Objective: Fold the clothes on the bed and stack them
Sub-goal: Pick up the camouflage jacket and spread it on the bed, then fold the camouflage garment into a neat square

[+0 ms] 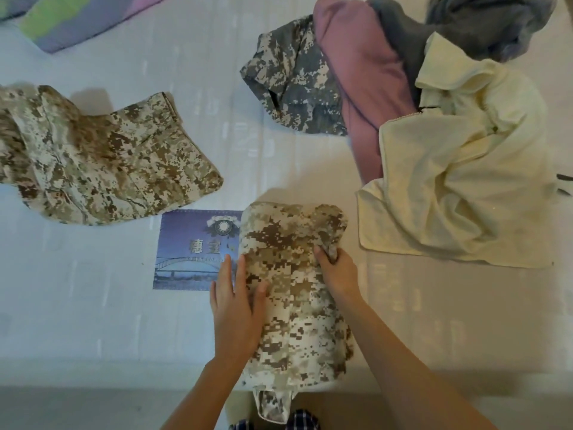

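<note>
Nearest me, the tan camo garment (291, 293) lies folded just right of the blue mattress label (192, 249). My left hand (235, 308) presses flat on it with fingers straight, and my right hand (336, 271) has its fingers curled round a fold of it.

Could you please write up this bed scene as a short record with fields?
In work: tan camouflage garment, partly folded, at the near edge of the bed
Left hand: flat, pressing its left side
Right hand: grips a fold on its right side
Lying at left: second tan camouflage garment
Unfolded pile, right: grey camouflage garment, mauve garment, dark grey garment, cream garment
</note>
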